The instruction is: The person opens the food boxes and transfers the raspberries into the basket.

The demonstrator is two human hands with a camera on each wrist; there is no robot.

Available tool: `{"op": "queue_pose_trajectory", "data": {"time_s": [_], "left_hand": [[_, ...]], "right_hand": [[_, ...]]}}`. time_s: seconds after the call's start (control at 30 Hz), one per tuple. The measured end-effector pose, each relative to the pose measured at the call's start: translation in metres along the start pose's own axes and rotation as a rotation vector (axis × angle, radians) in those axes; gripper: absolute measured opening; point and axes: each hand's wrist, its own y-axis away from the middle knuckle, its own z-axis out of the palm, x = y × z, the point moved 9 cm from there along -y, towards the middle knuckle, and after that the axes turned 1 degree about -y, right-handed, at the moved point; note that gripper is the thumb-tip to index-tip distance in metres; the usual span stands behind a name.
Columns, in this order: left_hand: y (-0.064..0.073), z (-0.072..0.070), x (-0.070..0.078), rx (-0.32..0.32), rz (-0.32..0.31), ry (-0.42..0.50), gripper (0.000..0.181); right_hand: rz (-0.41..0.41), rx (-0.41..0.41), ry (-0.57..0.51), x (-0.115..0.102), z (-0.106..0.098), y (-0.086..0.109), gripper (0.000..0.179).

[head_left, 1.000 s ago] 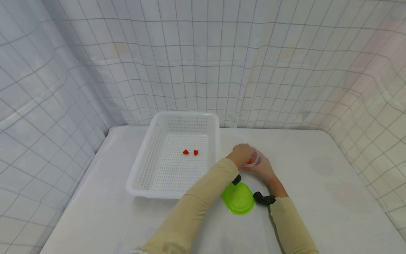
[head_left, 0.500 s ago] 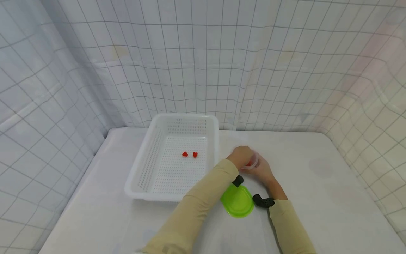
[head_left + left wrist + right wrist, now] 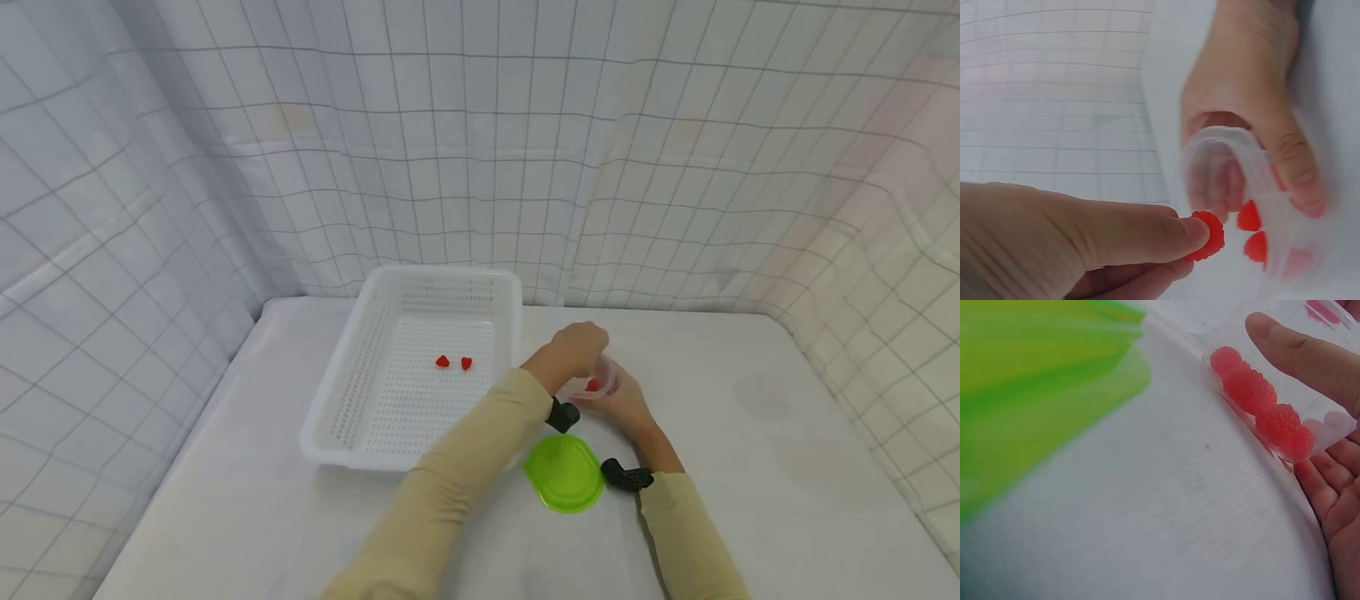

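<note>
My left hand [image 3: 576, 346] pinches a red raspberry [image 3: 1212, 236] between thumb and fingers, just outside the mouth of a clear plastic tub [image 3: 1213, 134]. Curled round that tub is my right hand [image 3: 624, 407], its thumb along one wall and fingers on the far side. Inside lie several more raspberries [image 3: 1279, 424], gathered along the lower wall in the right wrist view. The tub stands tilted, its mouth turned toward the left hand. A bright green lid [image 3: 566, 475] lies on the table close in front of both hands.
Left of the hands stands a white perforated basket [image 3: 318, 417] with two small red pieces [image 3: 454, 362] on its floor. My left sleeve [image 3: 450, 467] crosses its near right corner. A checked white curtain [image 3: 465, 167] encloses the white table [image 3: 750, 417] at back and sides.
My left hand has risen out of the tub and away from its mouth, bringing a raspberry with it. The right hand keeps holding the tub in place.
</note>
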Motion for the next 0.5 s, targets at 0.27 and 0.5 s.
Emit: {"op": "queue_pose_trajectory", "data": {"time_s": [0.27,0.5], "left_hand": [[0.015,-0.020,-0.011,0.046,0.011,0.045,0.010],[0.027,-0.033,-0.026,0.068,-0.010,0.060,0.008]], "right_hand": [[0.026,-0.006,-0.014,-0.001,0.001,0.001,0.091],[0.078,-0.013,0.001,0.002,0.003,0.002,0.094]]}}
